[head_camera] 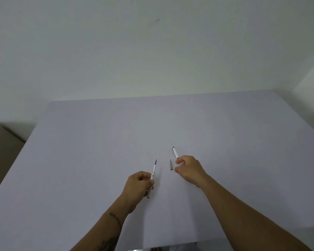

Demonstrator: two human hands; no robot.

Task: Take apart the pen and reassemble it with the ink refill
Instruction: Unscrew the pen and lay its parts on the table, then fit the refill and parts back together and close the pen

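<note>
While left hand [137, 183] fingers grip refill [153, 172], right hand [188, 168] fingers spread by tip [171, 164], cap [175, 152], table [80, 160] edges far.

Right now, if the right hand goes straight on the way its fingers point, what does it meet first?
Probably the small grey pointed pen tip lying on the lilac table, just left of the right hand; the white pen cap lies farther off. Depth is unclear.

Matt, smooth lilac table [98, 151]; glossy white plastic pen barrel [175, 152]; matt grey tip piece [171, 164]
</note>
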